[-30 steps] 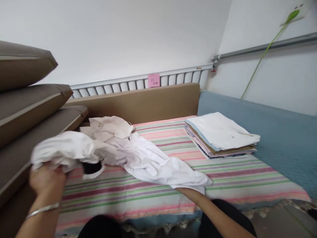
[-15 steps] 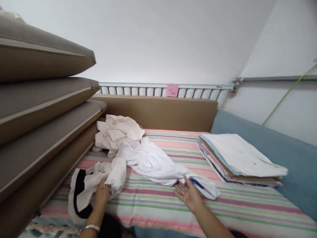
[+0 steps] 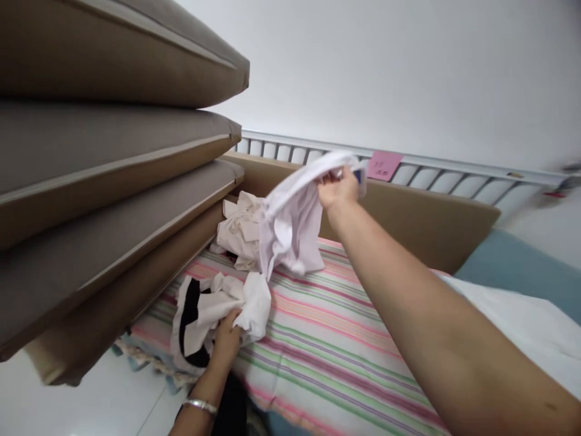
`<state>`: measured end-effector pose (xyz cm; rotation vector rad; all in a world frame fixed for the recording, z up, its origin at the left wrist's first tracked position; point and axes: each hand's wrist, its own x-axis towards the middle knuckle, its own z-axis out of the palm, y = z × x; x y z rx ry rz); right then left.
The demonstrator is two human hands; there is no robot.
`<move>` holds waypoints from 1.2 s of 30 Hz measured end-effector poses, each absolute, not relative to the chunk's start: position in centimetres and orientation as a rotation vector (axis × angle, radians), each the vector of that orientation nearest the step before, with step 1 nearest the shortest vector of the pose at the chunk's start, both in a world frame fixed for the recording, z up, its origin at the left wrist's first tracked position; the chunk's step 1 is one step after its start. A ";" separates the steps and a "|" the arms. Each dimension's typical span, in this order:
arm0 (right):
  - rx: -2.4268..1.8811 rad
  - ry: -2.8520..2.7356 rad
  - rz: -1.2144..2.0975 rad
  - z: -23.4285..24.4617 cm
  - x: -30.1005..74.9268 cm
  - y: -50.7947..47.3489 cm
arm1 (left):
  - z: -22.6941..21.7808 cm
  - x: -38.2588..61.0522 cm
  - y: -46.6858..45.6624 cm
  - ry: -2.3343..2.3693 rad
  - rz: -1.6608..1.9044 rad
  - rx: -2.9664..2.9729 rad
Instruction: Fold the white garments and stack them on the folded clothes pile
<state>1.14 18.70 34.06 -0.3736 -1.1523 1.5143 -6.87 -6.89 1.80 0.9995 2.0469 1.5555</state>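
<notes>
My right hand [image 3: 338, 189] is raised near the backboard, its fingers closed on a white garment [image 3: 297, 224]. The garment hangs down from the hand toward the bed, and a small blue patch shows beside my fingers. Lower down on the left, my left hand [image 3: 228, 333] grips a white garment with a black band [image 3: 255, 300], which lies bunched on the striped sheet [image 3: 318, 345]. Behind both, a crumpled cream cloth [image 3: 242, 230] rests against the cushion stack, partly covered by the hanging garment.
Thick brown cushions [image 3: 113, 157] are piled high along the left. A brown padded board [image 3: 408, 218] stands at the back before a white radiator [image 3: 454, 178] with a pink note [image 3: 384, 165]. Flat folded cloths [image 3: 521, 315] lie at the right, partly behind my forearm.
My right hand, open beside the white garment before, now holds it and has lifted it up and away. The left hand keeps its grip on the black-banded garment. The view has turned left.
</notes>
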 end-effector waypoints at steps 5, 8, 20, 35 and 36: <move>-0.599 -1.573 1.632 27.8 1.6 15.6 | 2.6 -3.5 -6.7 1.829 1.501 1.312; -1.006 -1.818 1.560 17.3 7.6 12.1 | 3.6 0.8 -7.1 1.467 1.264 1.679; -1.212 -1.963 1.242 2.8 20.4 3.8 | 5.0 -3.3 -11.6 2.551 1.667 1.121; -0.926 -0.918 2.015 7.6 18.4 -0.8 | 9.3 7.0 -9.2 1.603 1.326 1.350; -0.942 -0.899 1.987 7.9 19.8 0.5 | 9.2 6.3 -9.4 1.675 1.314 1.395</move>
